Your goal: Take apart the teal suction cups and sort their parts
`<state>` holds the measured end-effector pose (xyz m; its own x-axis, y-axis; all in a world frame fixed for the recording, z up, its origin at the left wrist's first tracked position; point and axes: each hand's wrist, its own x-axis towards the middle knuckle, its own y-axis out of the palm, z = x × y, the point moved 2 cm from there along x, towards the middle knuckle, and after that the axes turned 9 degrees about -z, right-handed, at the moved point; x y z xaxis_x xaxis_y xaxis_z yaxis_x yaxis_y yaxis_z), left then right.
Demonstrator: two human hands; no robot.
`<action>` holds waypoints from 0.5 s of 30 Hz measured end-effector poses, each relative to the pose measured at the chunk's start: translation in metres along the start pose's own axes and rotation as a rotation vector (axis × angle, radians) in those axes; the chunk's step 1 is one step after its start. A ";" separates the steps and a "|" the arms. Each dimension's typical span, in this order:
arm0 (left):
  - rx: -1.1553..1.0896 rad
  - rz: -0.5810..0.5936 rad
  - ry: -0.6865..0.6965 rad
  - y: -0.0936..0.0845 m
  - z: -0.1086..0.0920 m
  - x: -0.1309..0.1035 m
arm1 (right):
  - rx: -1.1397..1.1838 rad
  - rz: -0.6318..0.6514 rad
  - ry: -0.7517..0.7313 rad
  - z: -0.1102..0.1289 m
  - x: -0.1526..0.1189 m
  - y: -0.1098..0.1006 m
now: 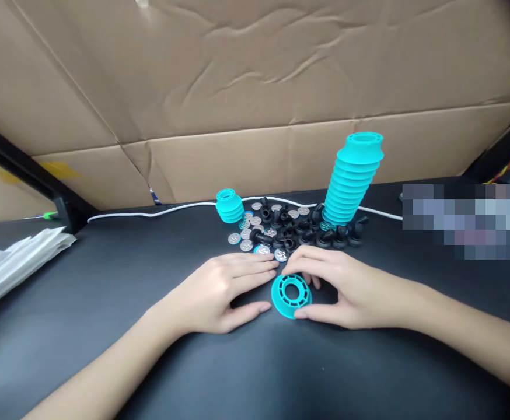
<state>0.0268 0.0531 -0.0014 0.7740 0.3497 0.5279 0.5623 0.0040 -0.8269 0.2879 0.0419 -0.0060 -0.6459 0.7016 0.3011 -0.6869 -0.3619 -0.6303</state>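
My right hand (325, 286) grips a turquoise plastic ring (276, 297) by its rim, thumb at the near side and fingers at the far side. The ring has a round centre hole and slots around it, and is tilted just above or on the black table. To its left my left hand (233, 289) lies low with fingers stretched out and thumb apart, holding nothing that I can see. Its fingertips are close to a silver disc (262, 249) with a blue edge. Another patterned disc (280, 255) lies beyond the ring.
Black knob-like parts (305, 233) and several silver discs (246, 245) are heaped behind my hands. A tall turquoise stack (353, 178) leans at right; a short stack (229, 206) stands left. A white cable (180, 205) runs behind. White packets (16, 265) lie far left, before a cardboard wall (237, 76).
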 end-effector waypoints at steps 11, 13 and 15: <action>0.006 -0.002 -0.030 -0.007 0.000 0.000 | 0.028 -0.102 -0.025 0.007 -0.003 -0.009; 0.002 -0.004 -0.033 -0.007 0.001 -0.001 | -0.009 -0.093 -0.045 0.008 -0.002 -0.009; 0.001 -0.004 -0.035 -0.007 0.001 -0.002 | 0.002 -0.091 -0.047 0.009 -0.002 -0.009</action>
<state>0.0210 0.0538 0.0031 0.7612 0.3820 0.5241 0.5650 0.0062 -0.8251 0.2921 0.0385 0.0052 -0.5956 0.7022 0.3901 -0.7440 -0.2991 -0.5975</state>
